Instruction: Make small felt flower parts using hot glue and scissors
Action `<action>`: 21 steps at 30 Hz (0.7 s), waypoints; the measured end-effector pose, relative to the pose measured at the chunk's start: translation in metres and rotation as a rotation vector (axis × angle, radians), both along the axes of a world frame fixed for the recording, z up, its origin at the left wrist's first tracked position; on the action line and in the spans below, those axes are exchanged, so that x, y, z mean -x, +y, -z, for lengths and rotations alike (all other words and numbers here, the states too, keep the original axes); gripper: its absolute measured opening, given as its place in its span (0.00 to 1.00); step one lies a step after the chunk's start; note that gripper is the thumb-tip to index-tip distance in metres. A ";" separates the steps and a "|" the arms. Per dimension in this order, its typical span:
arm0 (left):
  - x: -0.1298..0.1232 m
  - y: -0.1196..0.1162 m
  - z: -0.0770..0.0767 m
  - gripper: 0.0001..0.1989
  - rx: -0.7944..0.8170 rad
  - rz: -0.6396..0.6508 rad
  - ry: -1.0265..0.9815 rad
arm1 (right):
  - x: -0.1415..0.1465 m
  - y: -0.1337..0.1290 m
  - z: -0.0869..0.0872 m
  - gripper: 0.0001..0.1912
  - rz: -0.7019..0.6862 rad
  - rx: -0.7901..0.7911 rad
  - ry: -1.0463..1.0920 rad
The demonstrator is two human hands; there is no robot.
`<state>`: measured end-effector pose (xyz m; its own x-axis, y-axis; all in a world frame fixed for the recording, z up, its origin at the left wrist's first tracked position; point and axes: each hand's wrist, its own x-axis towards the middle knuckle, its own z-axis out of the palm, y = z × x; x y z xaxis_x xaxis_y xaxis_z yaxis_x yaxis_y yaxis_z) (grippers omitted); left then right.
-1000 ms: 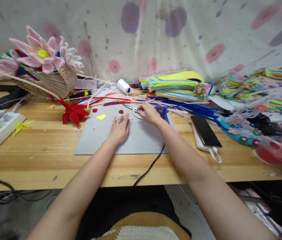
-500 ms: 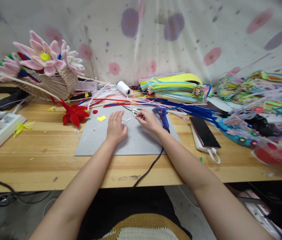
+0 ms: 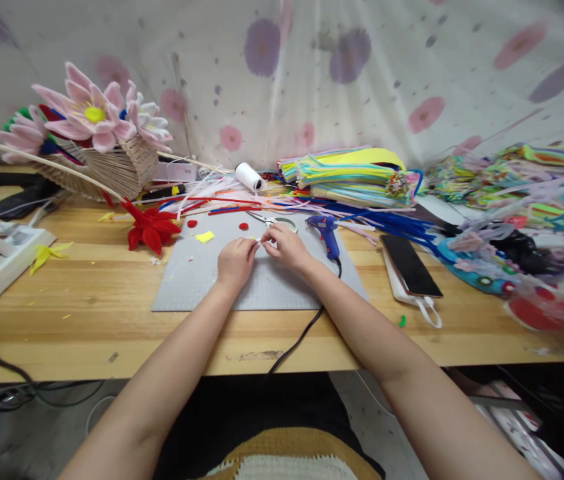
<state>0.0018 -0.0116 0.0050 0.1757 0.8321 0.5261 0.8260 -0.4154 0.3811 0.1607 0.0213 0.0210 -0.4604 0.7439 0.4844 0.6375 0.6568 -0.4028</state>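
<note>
Over the grey cutting mat [image 3: 202,287], my left hand [image 3: 236,263] and my right hand [image 3: 286,247] are close together, thumbs and fingertips pinched. Between the fingertips shows a small white piece [image 3: 259,244], mostly hidden and too small to name. Scissors [image 3: 287,223] lie just behind my right hand, partly covered by it. A blue glue gun [image 3: 326,235] rests on the mat to the right. Two small red pieces, one a red disc [image 3: 243,227], and a yellow scrap [image 3: 205,237] lie beyond my left hand.
A red fuzzy flower [image 3: 149,227] lies left of the mat. Pipe cleaner bundles [image 3: 347,173], a white thread spool [image 3: 249,176] and a basket of pink flowers [image 3: 97,160] line the back. A phone [image 3: 411,265] lies right; the glue gun's black cord [image 3: 298,340] crosses the front edge.
My left hand has gone from spread fingers to a pinch and moved right, towards my right hand. The small white piece on the mat is now between the fingertips. A red disc has come into view.
</note>
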 end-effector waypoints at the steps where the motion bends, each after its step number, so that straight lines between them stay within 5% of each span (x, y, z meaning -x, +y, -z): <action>1: 0.000 -0.001 0.000 0.11 0.005 -0.004 -0.008 | 0.000 0.000 0.000 0.03 -0.002 -0.006 -0.006; 6: 0.001 -0.004 -0.001 0.10 0.065 -0.036 -0.114 | -0.005 -0.002 -0.002 0.04 0.023 0.030 0.005; 10: 0.004 -0.005 -0.002 0.10 0.140 -0.103 -0.211 | -0.026 -0.007 -0.009 0.04 0.045 0.205 0.067; 15: 0.006 -0.002 -0.004 0.11 0.225 -0.192 -0.315 | -0.081 -0.025 -0.029 0.12 0.045 0.723 0.073; 21: 0.009 0.003 -0.002 0.14 0.282 -0.238 -0.485 | -0.152 -0.033 -0.037 0.21 0.256 0.914 0.068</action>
<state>-0.0072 -0.0082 0.0069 -0.2366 0.9379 0.2536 0.5885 -0.0693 0.8055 0.3129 -0.0113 0.0577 -0.2230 0.9225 -0.3150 0.6747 -0.0872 -0.7330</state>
